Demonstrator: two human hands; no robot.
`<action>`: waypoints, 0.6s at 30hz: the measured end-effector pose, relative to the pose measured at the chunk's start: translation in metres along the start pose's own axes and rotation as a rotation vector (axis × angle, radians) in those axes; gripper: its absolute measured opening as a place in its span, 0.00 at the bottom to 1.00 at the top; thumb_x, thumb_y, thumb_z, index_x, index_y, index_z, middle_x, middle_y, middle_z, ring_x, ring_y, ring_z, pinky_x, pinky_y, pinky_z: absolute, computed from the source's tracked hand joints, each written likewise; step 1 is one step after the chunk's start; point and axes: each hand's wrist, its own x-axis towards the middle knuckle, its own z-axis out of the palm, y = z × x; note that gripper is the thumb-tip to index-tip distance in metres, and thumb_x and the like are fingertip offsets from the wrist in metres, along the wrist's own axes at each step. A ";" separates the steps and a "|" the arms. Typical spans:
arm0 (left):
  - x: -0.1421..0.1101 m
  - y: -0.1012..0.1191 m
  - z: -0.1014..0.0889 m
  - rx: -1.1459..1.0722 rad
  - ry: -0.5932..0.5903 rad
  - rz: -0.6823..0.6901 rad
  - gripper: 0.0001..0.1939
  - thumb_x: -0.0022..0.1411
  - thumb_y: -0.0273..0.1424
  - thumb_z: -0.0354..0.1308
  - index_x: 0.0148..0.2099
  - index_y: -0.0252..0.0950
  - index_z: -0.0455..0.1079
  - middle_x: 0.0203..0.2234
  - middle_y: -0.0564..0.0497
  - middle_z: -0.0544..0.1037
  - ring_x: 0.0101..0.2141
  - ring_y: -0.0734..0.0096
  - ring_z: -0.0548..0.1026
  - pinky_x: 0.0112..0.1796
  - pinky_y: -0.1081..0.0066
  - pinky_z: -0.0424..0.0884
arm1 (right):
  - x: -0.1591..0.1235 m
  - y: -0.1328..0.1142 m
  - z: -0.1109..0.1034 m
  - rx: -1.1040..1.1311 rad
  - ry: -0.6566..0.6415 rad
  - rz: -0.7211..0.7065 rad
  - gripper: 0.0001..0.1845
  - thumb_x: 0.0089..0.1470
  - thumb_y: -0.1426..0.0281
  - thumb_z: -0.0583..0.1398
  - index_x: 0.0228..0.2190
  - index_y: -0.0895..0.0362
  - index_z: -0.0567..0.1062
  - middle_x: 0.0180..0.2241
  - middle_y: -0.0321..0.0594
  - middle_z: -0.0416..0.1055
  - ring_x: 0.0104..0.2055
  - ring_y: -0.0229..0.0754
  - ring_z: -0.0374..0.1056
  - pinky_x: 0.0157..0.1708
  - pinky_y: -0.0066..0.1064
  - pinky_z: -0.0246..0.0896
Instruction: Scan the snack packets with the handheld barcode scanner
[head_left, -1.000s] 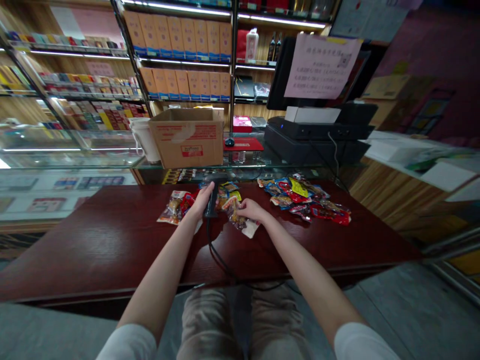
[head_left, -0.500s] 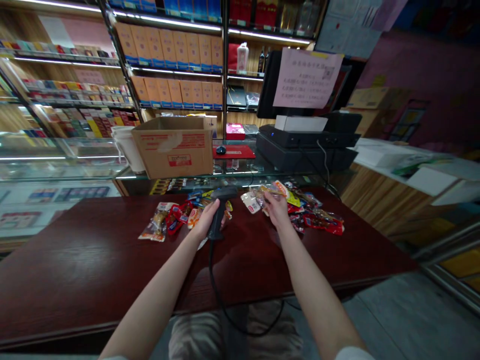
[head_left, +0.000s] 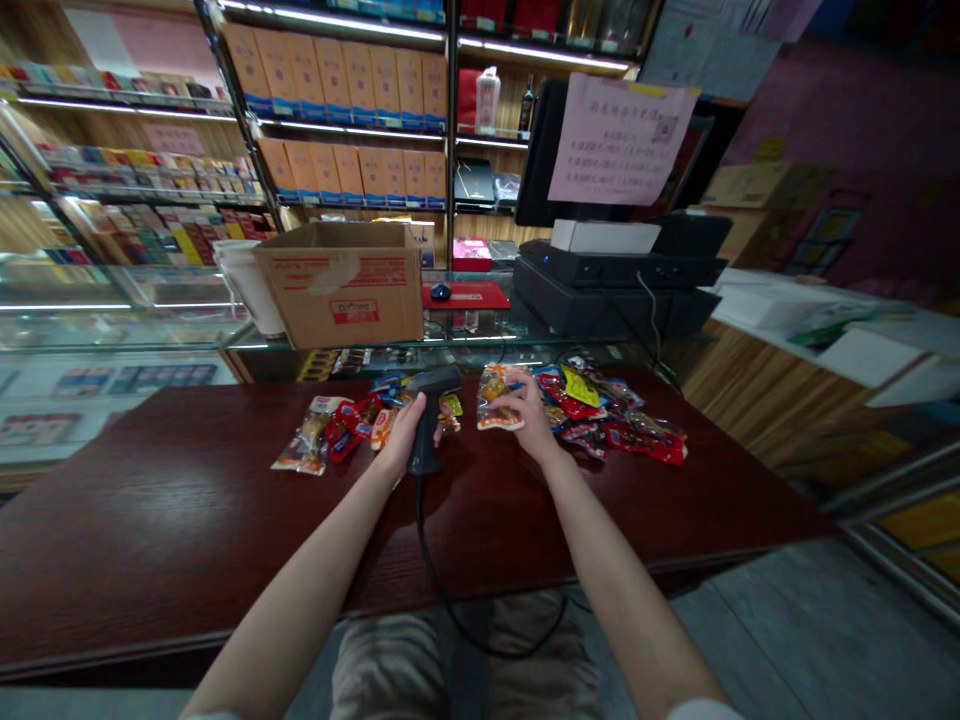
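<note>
My left hand (head_left: 403, 436) is wrapped round the handle of a black barcode scanner (head_left: 429, 425), whose cable loops down past the table's front edge. In my right hand (head_left: 529, 415) is a clear snack packet (head_left: 494, 392) with orange and white print, pinched between thumb and fingers. Beside and behind that hand lies a heap of snack packets (head_left: 637, 437), red, yellow and clear. A second group of packets (head_left: 354, 425) lies left of the scanner, partly hidden by my left hand. At its outer end is a larger clear packet (head_left: 309, 437).
The dark red wooden table (head_left: 187, 530) backs onto a glass counter. On the counter stand an open cardboard box (head_left: 341, 295), a white bucket (head_left: 251, 285), a mouse (head_left: 440, 291) on a red mat, and a monitor with a paper notice (head_left: 619, 140) above a cash drawer (head_left: 607, 300).
My right hand has drawn slightly left with the packet, which now shows its orange-printed side instead of its white label. My left hand still grips the scanner; the view has shifted slightly.
</note>
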 end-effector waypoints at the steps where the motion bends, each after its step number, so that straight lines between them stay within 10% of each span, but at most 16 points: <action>1: 0.000 0.000 0.000 0.000 0.003 0.003 0.32 0.55 0.62 0.59 0.40 0.35 0.70 0.16 0.55 0.71 0.16 0.74 0.66 0.18 0.74 0.59 | -0.001 0.000 0.001 0.040 -0.050 -0.026 0.03 0.50 0.67 0.68 0.30 0.50 0.83 0.60 0.43 0.63 0.47 0.47 0.71 0.56 0.46 0.66; 8: -0.001 0.001 -0.001 -0.014 0.018 0.018 0.31 0.59 0.60 0.57 0.39 0.34 0.72 0.16 0.53 0.70 0.15 0.75 0.65 0.18 0.74 0.59 | -0.003 -0.008 0.009 0.129 -0.114 -0.054 0.07 0.55 0.64 0.64 0.34 0.53 0.81 0.62 0.46 0.63 0.58 0.48 0.69 0.63 0.44 0.62; 18: -0.005 0.006 0.000 0.020 0.001 0.041 0.30 0.60 0.60 0.56 0.37 0.34 0.71 0.14 0.53 0.70 0.16 0.76 0.64 0.18 0.75 0.59 | 0.014 -0.004 0.006 0.762 0.519 0.573 0.39 0.53 0.35 0.53 0.51 0.52 0.72 0.31 0.38 0.76 0.31 0.43 0.78 0.28 0.30 0.71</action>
